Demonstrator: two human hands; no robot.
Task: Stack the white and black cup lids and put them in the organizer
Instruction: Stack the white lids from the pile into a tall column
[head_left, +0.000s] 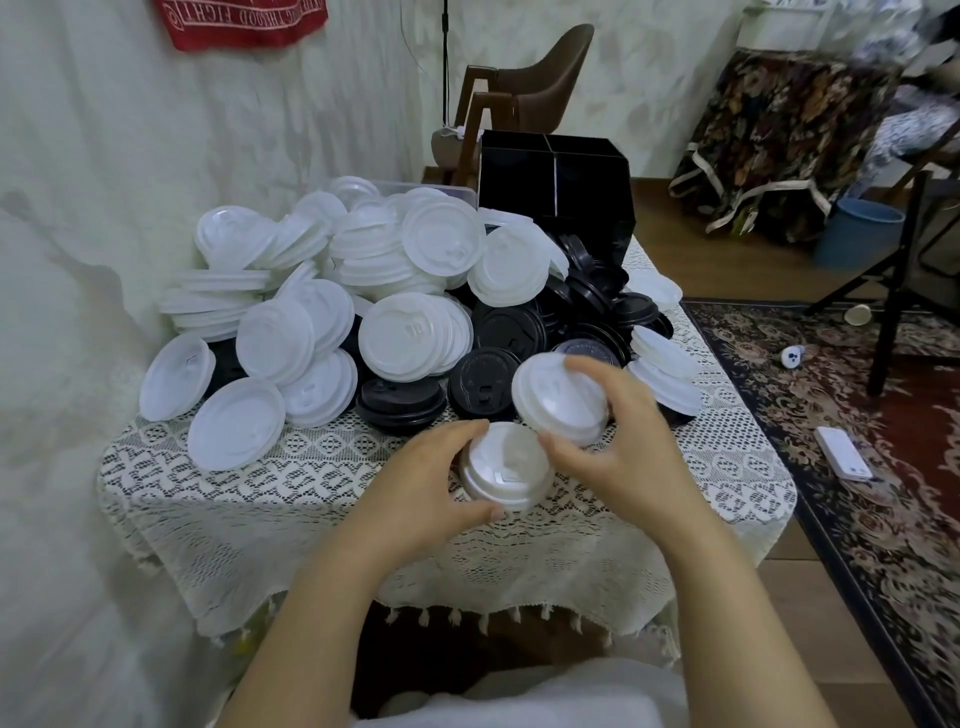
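Carefully level the tilted white lid pinched in the right hand and seat it squarely on the short white stack gripped by the left hand on the desk. Mind the heap of white lids and black lids behind, between the hands and the black organizer at the far edge.

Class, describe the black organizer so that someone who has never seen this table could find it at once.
Start at the lace-covered table, heaped with lids. At its far right corner, behind the black lids, stands the organizer. It is the only black box there, split inside by dividers, while its neighbours are round lids.
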